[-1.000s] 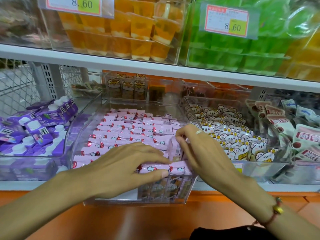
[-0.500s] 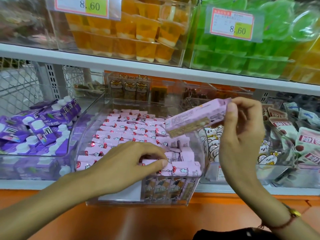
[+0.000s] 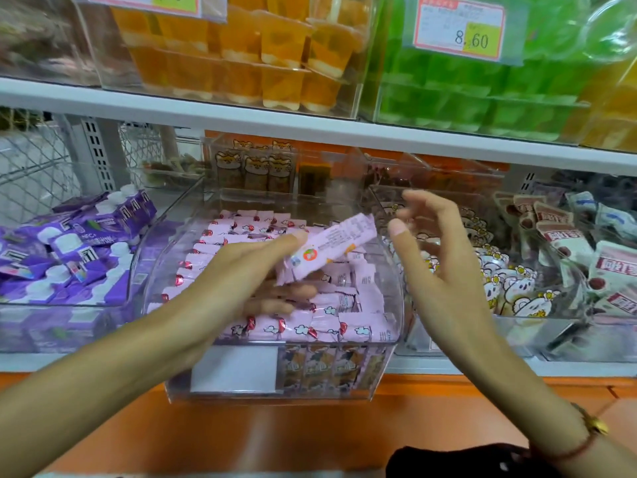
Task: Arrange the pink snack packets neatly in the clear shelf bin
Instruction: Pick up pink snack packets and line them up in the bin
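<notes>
The loose packet (image 3: 327, 246) has changed hands: half a second ago my right hand (image 3: 444, 270) pinched it high above the right side of the bin, and now it sits with my left hand (image 3: 241, 270), just right of centre in the frame, tilted with its far end up toward the upper right. I hold it between my thumb on top and my fingers (image 3: 293, 291) curled underneath. My right hand has let go and hovers just to the right of the packet, fingers spread and relaxed, holding nothing, apart from the wrapper. My left hand, which a moment ago was pressing down the front row, has lifted off it to take the packet. Below, the pink snack packets (image 3: 241, 236) lie in tidy rows along the left and back of the clear shelf bin (image 3: 393, 367), while the right side is jumbled, with packets at odd angles. I judge this means the pulled-out packet is ready to be laid back straight, and my free right hand can sort the untidy right-hand rows to make room.
</notes>
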### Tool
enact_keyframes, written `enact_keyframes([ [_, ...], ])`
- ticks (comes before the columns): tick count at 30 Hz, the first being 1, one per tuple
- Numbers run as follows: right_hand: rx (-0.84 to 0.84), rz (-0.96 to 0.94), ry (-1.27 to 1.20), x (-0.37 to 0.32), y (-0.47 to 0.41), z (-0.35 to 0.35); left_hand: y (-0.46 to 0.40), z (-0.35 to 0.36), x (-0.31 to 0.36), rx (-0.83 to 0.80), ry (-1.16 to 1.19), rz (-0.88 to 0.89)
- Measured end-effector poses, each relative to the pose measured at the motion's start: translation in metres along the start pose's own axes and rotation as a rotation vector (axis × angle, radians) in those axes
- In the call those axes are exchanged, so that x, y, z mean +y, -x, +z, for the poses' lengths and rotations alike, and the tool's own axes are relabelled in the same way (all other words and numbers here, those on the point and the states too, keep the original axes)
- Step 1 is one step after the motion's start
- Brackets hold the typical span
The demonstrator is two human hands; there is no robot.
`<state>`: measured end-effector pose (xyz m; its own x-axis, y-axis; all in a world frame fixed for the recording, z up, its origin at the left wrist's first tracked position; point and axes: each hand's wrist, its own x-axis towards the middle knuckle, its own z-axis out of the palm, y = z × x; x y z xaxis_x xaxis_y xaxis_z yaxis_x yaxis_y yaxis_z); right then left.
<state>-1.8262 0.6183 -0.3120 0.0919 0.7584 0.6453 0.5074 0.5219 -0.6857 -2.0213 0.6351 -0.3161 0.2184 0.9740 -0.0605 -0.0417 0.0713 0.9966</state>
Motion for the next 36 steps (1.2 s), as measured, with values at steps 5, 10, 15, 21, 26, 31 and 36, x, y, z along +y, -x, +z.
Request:
enact_keyframes([
  [5,-0.327,-0.353,0.407,-0.003,0.009,0.006,0.0,-0.001,-0.004,0.041,-0.107,-0.069],
  [10,-0.352,-0.266,0.284,0.001,0.007,0.006,0.001,0.0,-0.001,0.023,-0.236,0.002],
  [15,-0.224,0.131,-0.294,0.004,0.002,0.003,0.004,-0.002,-0.008,0.043,-0.355,0.305],
  [21,-0.202,0.189,-0.386,0.012,0.001,0.002,0.004,-0.004,-0.028,-0.113,-1.018,0.542],
  [26,-0.17,-0.011,-0.168,0.017,0.001,0.002,0.002,-0.006,-0.029,-0.232,-1.249,0.607],
  [31,-0.29,0.024,-0.117,0.019,0.005,0.004,0.001,-0.008,-0.026,-0.218,-1.31,0.652],
  [36,-0.426,-0.085,0.159,0.012,0.005,-0.002,0.0,-0.007,-0.025,-0.179,-1.324,0.683],
])
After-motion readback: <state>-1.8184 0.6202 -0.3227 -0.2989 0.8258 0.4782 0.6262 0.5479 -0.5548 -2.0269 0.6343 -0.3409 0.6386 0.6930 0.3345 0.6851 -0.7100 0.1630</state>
